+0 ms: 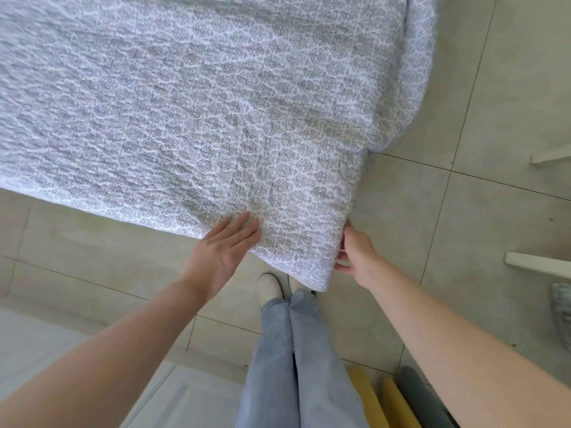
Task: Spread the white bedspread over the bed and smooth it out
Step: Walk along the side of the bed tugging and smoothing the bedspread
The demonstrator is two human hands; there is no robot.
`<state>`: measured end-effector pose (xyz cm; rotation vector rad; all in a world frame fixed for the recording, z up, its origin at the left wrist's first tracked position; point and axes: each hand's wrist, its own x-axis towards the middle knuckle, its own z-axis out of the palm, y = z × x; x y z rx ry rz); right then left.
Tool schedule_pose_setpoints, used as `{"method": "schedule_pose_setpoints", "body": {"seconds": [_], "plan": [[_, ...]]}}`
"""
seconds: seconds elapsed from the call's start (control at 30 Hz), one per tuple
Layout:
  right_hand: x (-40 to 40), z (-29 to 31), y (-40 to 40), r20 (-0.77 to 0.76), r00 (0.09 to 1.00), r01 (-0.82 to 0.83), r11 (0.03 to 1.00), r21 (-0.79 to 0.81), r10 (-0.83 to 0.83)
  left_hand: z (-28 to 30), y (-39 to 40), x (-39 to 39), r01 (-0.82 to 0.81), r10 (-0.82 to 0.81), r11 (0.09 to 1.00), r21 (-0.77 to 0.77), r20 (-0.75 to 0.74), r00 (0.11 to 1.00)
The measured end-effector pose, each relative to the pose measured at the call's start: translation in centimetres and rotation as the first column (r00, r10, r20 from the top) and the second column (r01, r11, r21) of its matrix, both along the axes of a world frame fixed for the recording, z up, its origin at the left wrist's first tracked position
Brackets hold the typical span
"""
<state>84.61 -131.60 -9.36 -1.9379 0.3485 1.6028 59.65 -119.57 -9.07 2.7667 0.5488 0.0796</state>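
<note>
Your two bare forearms reach forward from the bottom of the view, above your jeans (278, 359) and white shoe (269, 286). Your left hand (221, 253) lies flat, fingers (244, 225) straight and together, pressing on the white bedspread (216, 112) near its hanging corner. Your right hand (355, 251) pinches that corner's side edge, thumb on top, fingers curled beneath the fabric. That grey-patterned bedspread covers the bed and drapes over its edge toward the tiled floor (463, 211).
</note>
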Motion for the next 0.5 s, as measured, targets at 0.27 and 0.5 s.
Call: {"method": "schedule_pose_setpoints", "body": {"seconds": [0.27,0.5], "plan": [[1.5,-0.8,-0.5,0.27,0.959,-0.1,0.995,0.025,0.09,0.3,-0.7,-0.4,-0.015,0.015,1.0,-0.023,0.004,1.0],[1.2,-2.1,-4.8,0.251,0.961,-0.067,0.978,-0.198,0.117,1.6,-2.8,-1.6,0.111,-0.12,0.985,-0.128,-0.059,0.991]]}}
